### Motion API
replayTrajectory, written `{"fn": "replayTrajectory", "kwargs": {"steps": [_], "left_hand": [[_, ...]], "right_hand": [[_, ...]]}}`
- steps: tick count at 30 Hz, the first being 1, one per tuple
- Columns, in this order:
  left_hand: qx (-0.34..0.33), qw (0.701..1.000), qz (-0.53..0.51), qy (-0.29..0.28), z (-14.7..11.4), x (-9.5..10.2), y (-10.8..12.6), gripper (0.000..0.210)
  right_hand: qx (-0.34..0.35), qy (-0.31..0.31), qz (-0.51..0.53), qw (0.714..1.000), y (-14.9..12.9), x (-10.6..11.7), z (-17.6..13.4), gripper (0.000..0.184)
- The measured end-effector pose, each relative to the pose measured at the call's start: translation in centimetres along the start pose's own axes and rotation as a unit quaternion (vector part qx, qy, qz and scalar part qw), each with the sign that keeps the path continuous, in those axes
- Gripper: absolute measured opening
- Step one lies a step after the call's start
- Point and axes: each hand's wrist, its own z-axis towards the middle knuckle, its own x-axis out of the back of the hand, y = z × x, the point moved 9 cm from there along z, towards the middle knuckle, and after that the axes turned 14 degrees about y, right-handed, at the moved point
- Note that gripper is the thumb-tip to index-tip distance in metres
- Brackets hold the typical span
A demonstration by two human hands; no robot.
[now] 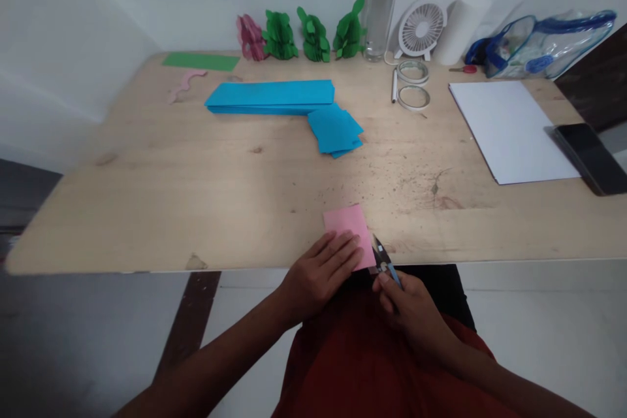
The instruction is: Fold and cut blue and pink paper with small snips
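Note:
A folded pink paper piece (349, 217) lies at the table's front edge, its near corner reaching slightly past it. My left hand (326, 266) rests flat over its lower left part, fingers stretched out and the thumb hidden. Just right of the paper, my right hand (409, 304) is closed around a pair of thread snips (389, 269) with a blue handle. The dark blades point up and away, spread apart, and come close to the paper's right edge; whether they touch it I cannot tell.
Blue paper strips (274, 96) and blue squares (334, 129) lie mid-table. Green paper figures (313, 36), a glass bottle (379, 13) and a fan (422, 29) stand along the wall. Tape rolls (414, 98), white sheets (514, 134) and a phone (592, 157) are on the right.

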Motion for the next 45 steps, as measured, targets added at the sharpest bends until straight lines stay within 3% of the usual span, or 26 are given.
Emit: {"fn": "replayTrajectory", "kwargs": {"steps": [6, 10, 13, 19, 23, 28, 32, 38, 45], "left_hand": [[0.041, 0.999, -0.019, -0.016, 1.4, 0.7, -0.2, 0.036], [0.139, 0.989, 0.048, 0.002, 3.4, 0.7, -1.8, 0.044], [0.207, 0.971, 0.114, -0.014, 3.7, -0.4, -3.3, 0.056], [0.216, 0.966, 0.135, -0.055, 3.1, -1.6, -3.7, 0.058], [0.219, 0.964, 0.139, -0.051, 3.0, -1.5, -3.7, 0.058], [0.218, 0.965, 0.136, -0.044, 3.0, -1.5, -3.8, 0.054], [0.224, 0.961, 0.146, -0.069, 2.9, -1.7, -3.9, 0.053], [0.232, 0.954, 0.158, -0.102, 2.6, -2.1, -4.0, 0.054], [0.223, 0.957, 0.159, -0.098, 2.7, -2.0, -4.0, 0.056]], "right_hand": [[-0.008, 0.002, 0.024, 1.000, 0.1, -0.4, 0.4, 0.042], [-0.039, -0.018, 0.067, 0.997, 0.3, -0.6, 0.3, 0.042], [-0.045, -0.029, 0.084, 0.995, 0.2, -0.6, 0.2, 0.040], [-0.060, -0.094, 0.110, 0.988, 0.8, -0.7, 0.0, 0.036], [-0.053, -0.138, 0.030, 0.989, 1.1, -0.7, -0.6, 0.039], [0.003, -0.096, -0.043, 0.994, -0.4, -0.5, -0.5, 0.043], [0.022, -0.078, -0.064, 0.995, -1.0, -0.9, -0.1, 0.041], [0.036, -0.031, -0.047, 0.998, -0.3, -0.2, 0.0, 0.041], [0.092, -0.009, -0.072, 0.993, -1.4, -0.2, 0.1, 0.038]]}}
